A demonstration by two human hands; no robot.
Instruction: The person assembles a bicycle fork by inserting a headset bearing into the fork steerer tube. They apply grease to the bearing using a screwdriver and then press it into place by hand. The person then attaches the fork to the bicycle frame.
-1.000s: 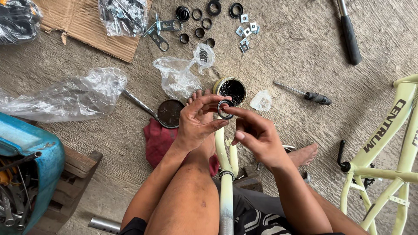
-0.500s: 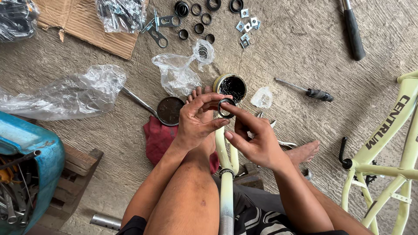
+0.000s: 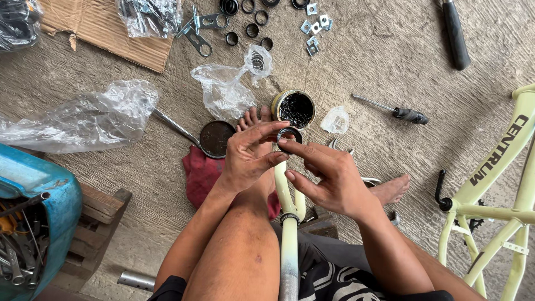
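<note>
- Black and ring-shaped, one small bearing ring [image 3: 290, 134] is held above the top of one pale yellow fork [image 3: 289, 223], which stands upright between the person's knees.
- The ring is pinched at its left edge by the left hand [image 3: 249, 159], thumb and forefinger narrowed on it; the other fingers [image 3: 253, 167] of that hand are curled loosely.
- The right edge of the ring is touched by the fingertips of the right hand [image 3: 329, 181], closed narrowly on it as well.
- One open round tin [image 3: 294, 108] of black grease is seen on the concrete floor [image 3: 390, 56] just beyond the ring, and its one dark lid [image 3: 215, 138] lies to the left, partly on one red rag [image 3: 202, 175].
- Two bare feet are counted on the floor, one [image 3: 253, 120] near the tin and one [image 3: 392, 189] to the right.
- One screwdriver [image 3: 393, 110] lies right of the tin, and one black-handled tool [image 3: 454, 33] lies at the top right.
- About seven loose black rings [image 3: 248, 25] and about five small square metal washers [image 3: 315, 25] are spread along the top.
- Three clear plastic bags are seen in the middle: one large [image 3: 83, 120], one medium [image 3: 225, 92], one small [image 3: 335, 120].
- One pale yellow bicycle frame [image 3: 496, 189] lies at the right, one piece of cardboard [image 3: 106, 28] at the top left, and one blue tool box [image 3: 33, 217] at the left.
</note>
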